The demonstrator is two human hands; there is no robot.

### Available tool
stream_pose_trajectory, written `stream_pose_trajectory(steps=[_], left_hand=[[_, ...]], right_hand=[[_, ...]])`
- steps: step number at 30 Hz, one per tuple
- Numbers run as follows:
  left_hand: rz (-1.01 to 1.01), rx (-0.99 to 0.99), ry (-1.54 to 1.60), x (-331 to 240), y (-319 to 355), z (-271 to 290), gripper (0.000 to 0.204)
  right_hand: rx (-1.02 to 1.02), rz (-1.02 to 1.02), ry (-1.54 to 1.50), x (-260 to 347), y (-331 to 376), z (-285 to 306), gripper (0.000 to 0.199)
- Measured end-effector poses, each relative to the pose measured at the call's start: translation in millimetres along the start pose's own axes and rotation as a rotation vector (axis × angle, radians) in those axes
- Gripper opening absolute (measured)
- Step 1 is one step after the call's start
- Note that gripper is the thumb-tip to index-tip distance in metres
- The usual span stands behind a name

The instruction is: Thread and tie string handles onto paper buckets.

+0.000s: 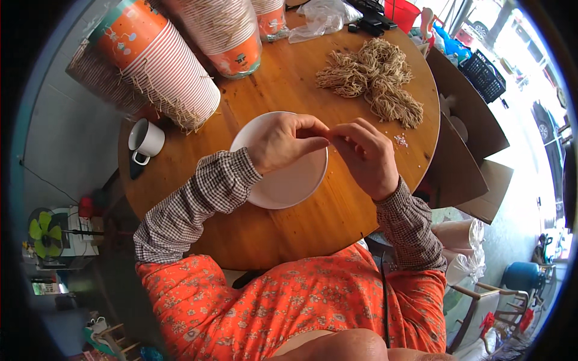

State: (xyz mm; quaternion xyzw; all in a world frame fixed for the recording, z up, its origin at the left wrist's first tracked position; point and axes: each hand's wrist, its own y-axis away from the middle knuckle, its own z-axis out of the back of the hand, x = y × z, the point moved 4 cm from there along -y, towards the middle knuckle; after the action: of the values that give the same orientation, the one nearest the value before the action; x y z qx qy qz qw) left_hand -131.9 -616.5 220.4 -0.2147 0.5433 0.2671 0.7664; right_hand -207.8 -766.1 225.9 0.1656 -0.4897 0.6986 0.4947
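My left hand [279, 142] and my right hand [367, 157] meet at their fingertips above the right part of a round white plate [283, 189]. Thumb and fingers are pinched together on both; whatever lies between them is too small to make out. Beyond my right hand is a tangled heap of beige strings [376, 78]. A few tiny pale pink and white bits [400, 141] are scattered on the wood beside that hand. Similar thin strands [174, 111] hang over a tall stack of paper tubs [165, 66], orange-patterned with white rims, at the far left.
More wrapped paper tubs [232, 45] stand at the back of the round wooden table [355, 210]. A white mug [146, 138] lies at its left edge. Clear plastic bags [322, 18] and black objects [373, 21] are at the far edge. An open cardboard box [454, 156] stands right of the table.
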Motion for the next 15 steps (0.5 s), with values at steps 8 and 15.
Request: stream_pose_trajectory(steps=[8, 15], left_hand=[[0.141, 0.048, 0.265, 14, 1, -1, 0.015], [0.143, 0.039, 0.434, 18, 4, 4, 0.012]], right_hand=[[-0.022, -0.343, -0.492, -36, -1, -6, 0.013], [-0.001, -0.492, -0.764, -47, 18, -23, 0.026]])
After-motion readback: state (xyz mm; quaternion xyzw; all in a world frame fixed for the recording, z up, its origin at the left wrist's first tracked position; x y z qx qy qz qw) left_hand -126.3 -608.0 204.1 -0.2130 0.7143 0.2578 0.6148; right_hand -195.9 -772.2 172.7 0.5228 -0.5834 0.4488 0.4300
